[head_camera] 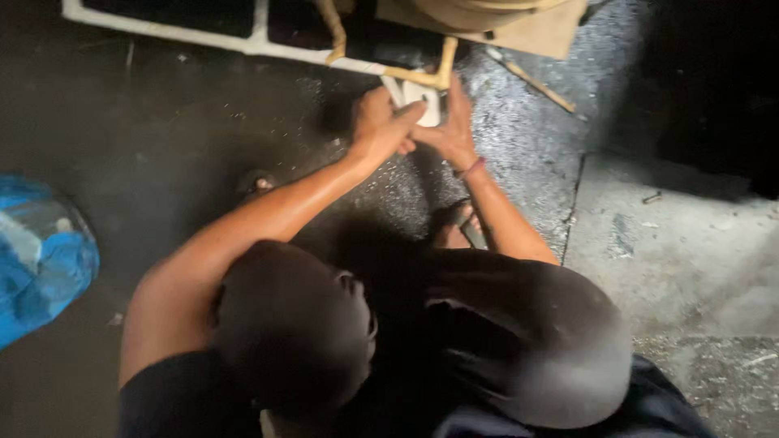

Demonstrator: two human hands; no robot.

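Observation:
I crouch over a dark concrete floor with both arms stretched forward. My left hand (pixel 380 123) and my right hand (pixel 451 130) meet at the corner end of a white frame (pixel 420 99) that lies on the floor. The left hand's fingers are curled and pinch the white corner from the left. The right hand, with a red band at its wrist, presses against the corner's right side, fingers pointing up. A yellowish wooden strip (pixel 430 77) crosses just above the corner. My knees fill the lower part of the view.
The white frame (pixel 162 28) runs along the top left. A tan board (pixel 527 28) lies at the top, with a thin wooden stick (pixel 540 85) beside it. A blue plastic bag (pixel 40 259) sits at the left. My sandalled foot (pixel 462 227) rests below the hands. A floor seam (pixel 574 199) runs at the right.

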